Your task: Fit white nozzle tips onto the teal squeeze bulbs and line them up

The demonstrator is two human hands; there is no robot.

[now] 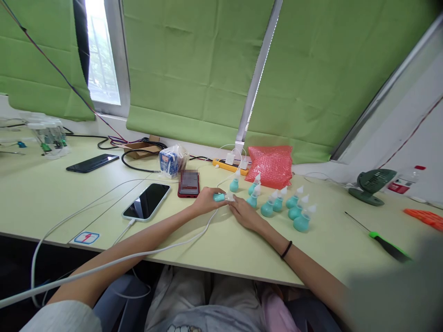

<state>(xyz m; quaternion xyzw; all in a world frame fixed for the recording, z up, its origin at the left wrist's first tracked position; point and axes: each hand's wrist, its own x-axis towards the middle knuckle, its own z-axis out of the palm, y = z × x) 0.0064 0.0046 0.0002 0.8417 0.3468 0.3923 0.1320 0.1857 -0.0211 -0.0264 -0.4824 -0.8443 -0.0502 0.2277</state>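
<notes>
My left hand (205, 201) is closed around a small teal bulb syringe (218, 197), which lies sideways with its clear tip pointing right. The fingers of my right hand (245, 215) come together at that tip, a little above the table; its fingertips are too small to make out fully. Just beyond my hands, one teal bulb syringe (234, 185) stands upright with its whitish nozzle up. Several more of the same kind stand to the right of my right hand, among them a bulb syringe (267, 210) and a nearer bulb syringe (302, 223).
A white cable crosses over my left forearm. Left of my hands lie a red-cased phone (188, 184) and a charging phone (146, 202). Behind are a yellow power strip (221, 164) and a red bubble-wrap pouch (270, 165). A screwdriver (382, 240) and green fan (374, 184) are at right.
</notes>
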